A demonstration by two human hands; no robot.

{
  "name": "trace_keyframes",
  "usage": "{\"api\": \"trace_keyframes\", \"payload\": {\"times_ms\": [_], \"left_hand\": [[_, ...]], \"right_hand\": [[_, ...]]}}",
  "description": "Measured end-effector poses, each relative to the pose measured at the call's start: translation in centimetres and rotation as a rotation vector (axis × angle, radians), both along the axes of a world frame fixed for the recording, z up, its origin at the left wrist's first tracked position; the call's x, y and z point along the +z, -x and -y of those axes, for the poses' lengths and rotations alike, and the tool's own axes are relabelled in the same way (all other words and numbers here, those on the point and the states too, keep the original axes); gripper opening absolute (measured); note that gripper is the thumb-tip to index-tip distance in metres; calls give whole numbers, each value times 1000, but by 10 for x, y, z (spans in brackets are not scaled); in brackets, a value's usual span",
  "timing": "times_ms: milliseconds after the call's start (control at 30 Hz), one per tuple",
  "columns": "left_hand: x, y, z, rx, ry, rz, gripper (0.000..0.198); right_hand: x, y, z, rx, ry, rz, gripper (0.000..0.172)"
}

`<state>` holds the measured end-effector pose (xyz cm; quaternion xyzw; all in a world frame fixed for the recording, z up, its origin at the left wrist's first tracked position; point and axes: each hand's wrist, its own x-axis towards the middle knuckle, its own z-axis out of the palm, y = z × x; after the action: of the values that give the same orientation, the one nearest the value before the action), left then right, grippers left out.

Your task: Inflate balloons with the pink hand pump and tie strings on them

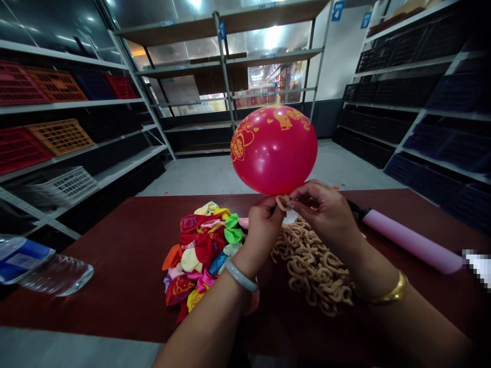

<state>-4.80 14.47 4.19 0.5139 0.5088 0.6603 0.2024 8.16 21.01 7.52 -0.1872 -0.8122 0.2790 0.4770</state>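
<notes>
An inflated red balloon (274, 151) with yellow printing stands upright above my two hands, its lower end at my fingertips. My left hand (264, 225) is closed in a pinch at the balloon's neck, which my fingers mostly hide. A tan rubber band (283, 203) loops at the neck, and my right hand (320, 204) pinches its other side. Below my right hand lies a heap of tan rubber bands (312, 268). Left of my left wrist is a pile of uninflated balloons (201, 250) in many colours.
A pink tube-shaped pump (412, 240) with a black end lies at the table's right. On the left, a clear water bottle (53, 273) lies on its side. The dark red table (126, 276) is ringed by shelves (184, 66) with plastic crates (57, 135).
</notes>
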Motion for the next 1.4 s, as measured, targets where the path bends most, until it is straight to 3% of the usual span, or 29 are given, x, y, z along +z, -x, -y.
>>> {"api": "trace_keyframes", "payload": {"times_ms": [267, 467, 667, 833, 967, 1200, 1400], "left_hand": [[-3, 1, -2, 7, 44, 45, 26], [1, -9, -1, -21, 16, 292, 30], [0, -6, 0, 73, 9, 162, 29], [-3, -2, -1, 76, 38, 80, 34], [-2, -3, -1, 56, 57, 66, 34], [4, -1, 0, -44, 92, 44, 32], [4, 1, -1, -21, 87, 56, 29]], "right_hand": [[-2, 1, -2, -61, -37, 93, 7], [-10, 7, 3, -11, 228, 2, 14], [-12, 10, 10, -279, -166, -2, 8], [-8, 6, 2, -186, -178, 46, 5], [-7, 5, -1, -228, -256, 27, 5], [-7, 5, -1, -165, -22, -26, 11], [-5, 5, 7, -166, -254, -35, 4]]}}
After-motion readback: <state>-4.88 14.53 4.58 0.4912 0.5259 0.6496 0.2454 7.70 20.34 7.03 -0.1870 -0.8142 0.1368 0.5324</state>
